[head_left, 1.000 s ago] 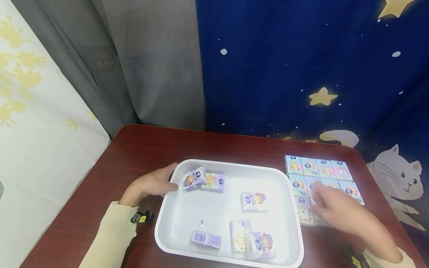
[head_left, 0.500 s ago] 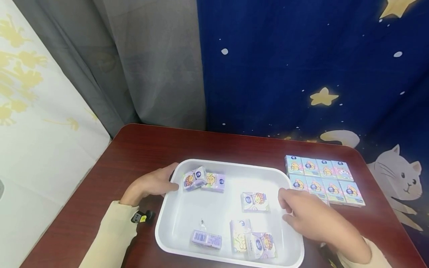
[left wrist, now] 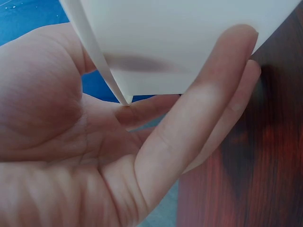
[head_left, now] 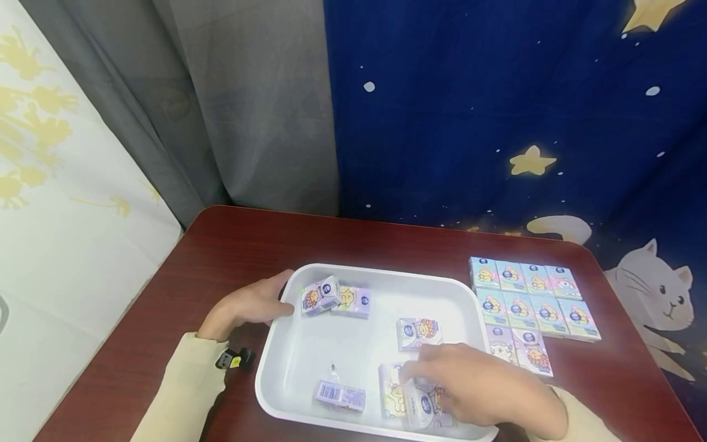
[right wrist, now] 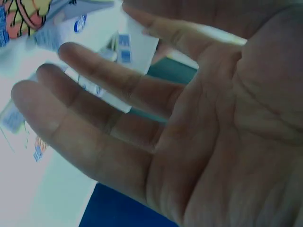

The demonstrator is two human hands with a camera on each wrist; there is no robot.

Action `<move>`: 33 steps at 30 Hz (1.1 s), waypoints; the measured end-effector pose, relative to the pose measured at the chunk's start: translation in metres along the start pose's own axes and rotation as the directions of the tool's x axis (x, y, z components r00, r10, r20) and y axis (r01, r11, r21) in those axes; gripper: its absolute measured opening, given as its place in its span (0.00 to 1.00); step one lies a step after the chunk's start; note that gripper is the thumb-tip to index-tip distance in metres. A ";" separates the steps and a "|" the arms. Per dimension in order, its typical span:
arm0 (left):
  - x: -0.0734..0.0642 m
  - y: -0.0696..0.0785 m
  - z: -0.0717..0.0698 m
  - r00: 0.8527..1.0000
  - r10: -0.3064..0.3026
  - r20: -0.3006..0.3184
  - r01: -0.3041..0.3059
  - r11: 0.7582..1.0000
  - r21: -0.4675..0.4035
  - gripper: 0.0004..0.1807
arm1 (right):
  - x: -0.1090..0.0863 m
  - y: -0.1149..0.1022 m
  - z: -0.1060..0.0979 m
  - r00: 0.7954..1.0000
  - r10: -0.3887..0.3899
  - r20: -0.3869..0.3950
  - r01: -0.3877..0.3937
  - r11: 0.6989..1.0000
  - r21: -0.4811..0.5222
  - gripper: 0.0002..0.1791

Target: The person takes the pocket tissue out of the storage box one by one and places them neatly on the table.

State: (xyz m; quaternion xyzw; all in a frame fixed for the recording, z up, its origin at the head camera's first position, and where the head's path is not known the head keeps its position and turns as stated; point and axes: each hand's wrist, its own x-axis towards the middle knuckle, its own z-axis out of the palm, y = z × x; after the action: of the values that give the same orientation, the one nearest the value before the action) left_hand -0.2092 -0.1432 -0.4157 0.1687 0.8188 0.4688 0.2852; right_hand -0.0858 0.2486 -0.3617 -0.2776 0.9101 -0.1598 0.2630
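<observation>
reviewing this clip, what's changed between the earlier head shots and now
The right hand moved left from the table packs to the packs in the tray's near right; no hold or release clearly shows. The left hand stayed gripping the rim; tray and contents look unmoved.

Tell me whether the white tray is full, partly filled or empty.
Partly filled: in the head view, several packets lie inside the white tray, with bare floor between them.
</observation>
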 end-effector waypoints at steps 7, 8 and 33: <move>0.001 -0.002 0.000 1.000 0.001 0.007 -0.001 1.000 -0.012 0.40 | 0.009 -0.006 0.007 0.995 -0.078 0.058 0.080 0.996 -0.034 0.26; 0.001 -0.002 0.000 1.000 0.001 0.007 -0.001 1.000 -0.013 0.40 | 0.009 -0.007 0.008 0.995 -0.080 0.061 0.083 0.996 -0.040 0.26; 0.003 -0.003 -0.002 1.000 -0.001 -0.008 0.001 1.000 -0.004 0.40 | 0.011 -0.002 0.014 0.987 0.120 0.110 -0.112 0.991 -0.070 0.32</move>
State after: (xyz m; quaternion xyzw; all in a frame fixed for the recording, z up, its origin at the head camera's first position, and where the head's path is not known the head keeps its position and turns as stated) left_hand -0.2129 -0.1438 -0.4183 0.1660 0.8191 0.4709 0.2824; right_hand -0.0854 0.2386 -0.3765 -0.2410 0.9129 -0.0992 0.3142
